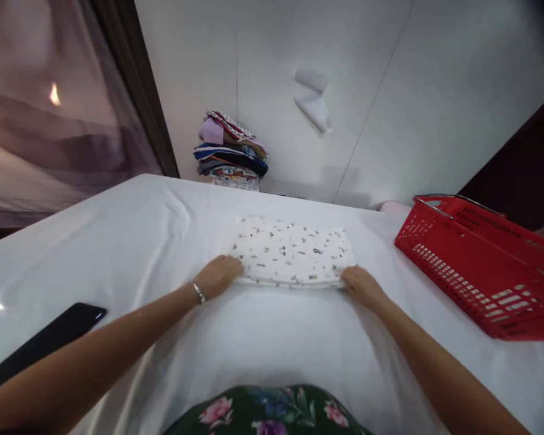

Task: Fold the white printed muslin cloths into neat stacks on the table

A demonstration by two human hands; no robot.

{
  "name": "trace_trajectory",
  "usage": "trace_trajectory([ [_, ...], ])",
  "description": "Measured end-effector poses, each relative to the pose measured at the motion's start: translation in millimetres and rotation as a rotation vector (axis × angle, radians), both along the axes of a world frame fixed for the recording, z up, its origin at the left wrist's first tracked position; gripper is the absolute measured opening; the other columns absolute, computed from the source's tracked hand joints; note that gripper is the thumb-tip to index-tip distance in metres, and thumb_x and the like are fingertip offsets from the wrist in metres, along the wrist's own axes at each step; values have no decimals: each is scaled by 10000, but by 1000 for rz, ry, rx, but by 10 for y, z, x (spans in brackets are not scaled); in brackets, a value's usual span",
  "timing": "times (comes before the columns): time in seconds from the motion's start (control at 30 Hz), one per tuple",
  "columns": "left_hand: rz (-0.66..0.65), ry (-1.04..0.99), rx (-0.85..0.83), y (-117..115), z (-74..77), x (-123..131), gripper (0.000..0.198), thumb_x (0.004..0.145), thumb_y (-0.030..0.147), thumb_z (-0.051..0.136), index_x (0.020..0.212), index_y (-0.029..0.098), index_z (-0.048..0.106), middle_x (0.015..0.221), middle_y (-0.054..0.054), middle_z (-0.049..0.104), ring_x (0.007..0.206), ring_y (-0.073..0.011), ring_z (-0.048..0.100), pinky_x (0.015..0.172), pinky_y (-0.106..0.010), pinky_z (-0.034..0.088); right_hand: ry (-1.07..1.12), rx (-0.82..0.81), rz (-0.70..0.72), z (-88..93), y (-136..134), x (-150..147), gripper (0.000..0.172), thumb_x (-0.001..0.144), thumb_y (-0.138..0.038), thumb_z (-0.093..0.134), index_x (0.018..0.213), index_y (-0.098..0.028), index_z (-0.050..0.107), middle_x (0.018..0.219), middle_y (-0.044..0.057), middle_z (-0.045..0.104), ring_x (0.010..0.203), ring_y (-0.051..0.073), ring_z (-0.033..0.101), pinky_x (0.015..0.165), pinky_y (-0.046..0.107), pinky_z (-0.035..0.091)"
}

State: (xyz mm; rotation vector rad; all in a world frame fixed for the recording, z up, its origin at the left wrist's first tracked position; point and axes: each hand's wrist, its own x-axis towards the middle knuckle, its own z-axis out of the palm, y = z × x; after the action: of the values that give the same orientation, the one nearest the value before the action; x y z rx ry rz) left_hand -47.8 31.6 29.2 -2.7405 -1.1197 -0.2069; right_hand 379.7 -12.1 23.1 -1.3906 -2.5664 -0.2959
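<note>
A folded white cloth with small dark specks (292,251) lies flat on the white sheet (131,241) in front of me. My left hand (217,276) grips its near left corner, fingers tucked under the edge. At the near right corner my right hand (361,285) holds the cloth the same way. A thin bracelet circles my left wrist.
A red plastic basket (485,266) sits at the right. A stack of folded colourful clothes (231,151) stands at the far edge against the white wall. A dark flat object (45,344) lies at the near left. Sheer netting hangs at the left.
</note>
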Motion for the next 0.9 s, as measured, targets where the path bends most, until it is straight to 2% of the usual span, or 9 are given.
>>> trace_trajectory([
  [0.07,22,-63,-9,-113,-255,-17,261,706,12,449,869,174,574,901,-77,610,858,-197,554,772,-337,426,77,-72,-24,-226,-152,29,256,732,-70,428,898,-181,587,941,87,607,878,208,526,769,328,423],
  [0.13,49,-116,-25,-208,-314,-55,318,664,0,465,911,171,569,953,-87,603,914,-214,542,800,-354,426,122,-107,-43,-268,-270,55,287,726,-80,427,942,-188,584,970,90,598,906,215,520,786,345,429],
  [0.27,31,-164,-104,-379,-253,-138,370,663,-10,435,957,172,566,986,-84,602,950,-205,532,845,-362,428,148,-138,-34,-235,-403,111,341,719,-95,427,1005,-186,589,1013,96,589,951,225,518,841,378,430],
  [0.47,26,-277,-221,-630,-239,-284,374,714,41,422,1024,187,570,1037,-66,599,1006,-175,524,918,-351,410,243,-202,-69,-326,-531,208,392,702,-142,453,1060,-198,603,1099,94,570,1032,243,517,912,430,429],
  [0.57,72,-395,-273,-660,-152,-334,219,783,161,448,941,191,597,992,-54,611,941,-157,550,869,-308,439,379,-240,-107,-208,-556,121,294,751,-198,465,995,-226,627,1081,78,586,1004,232,551,851,404,483],
  [0.67,207,-540,-247,-590,-69,-282,181,830,240,430,852,190,603,931,-40,618,844,-133,563,752,-251,466,531,-190,-139,-59,-519,-124,246,827,-291,459,1011,-236,614,1143,78,570,1050,231,542,778,364,521],
  [0.77,273,-588,-181,-488,-93,-171,186,839,252,429,867,188,602,933,-46,618,856,-144,556,761,-271,458,462,-147,-87,-73,-458,-400,364,867,-366,434,1195,-235,526,1322,72,459,1231,246,402,951,421,426],
  [0.83,239,-535,-186,-456,-169,-124,174,834,252,444,849,185,604,912,-55,619,873,-159,551,804,-305,444,301,-187,-30,-199,-451,-512,465,876,-413,416,1304,-234,430,1395,65,377,1307,248,290,1050,471,293],
  [0.9,211,-497,-214,-466,-256,-122,162,829,250,456,813,187,604,876,-57,617,876,-166,547,821,-320,432,162,-233,-9,-362,-481,-539,535,875,-452,399,1364,-241,345,1419,59,337,1328,245,242,1075,498,222],
])
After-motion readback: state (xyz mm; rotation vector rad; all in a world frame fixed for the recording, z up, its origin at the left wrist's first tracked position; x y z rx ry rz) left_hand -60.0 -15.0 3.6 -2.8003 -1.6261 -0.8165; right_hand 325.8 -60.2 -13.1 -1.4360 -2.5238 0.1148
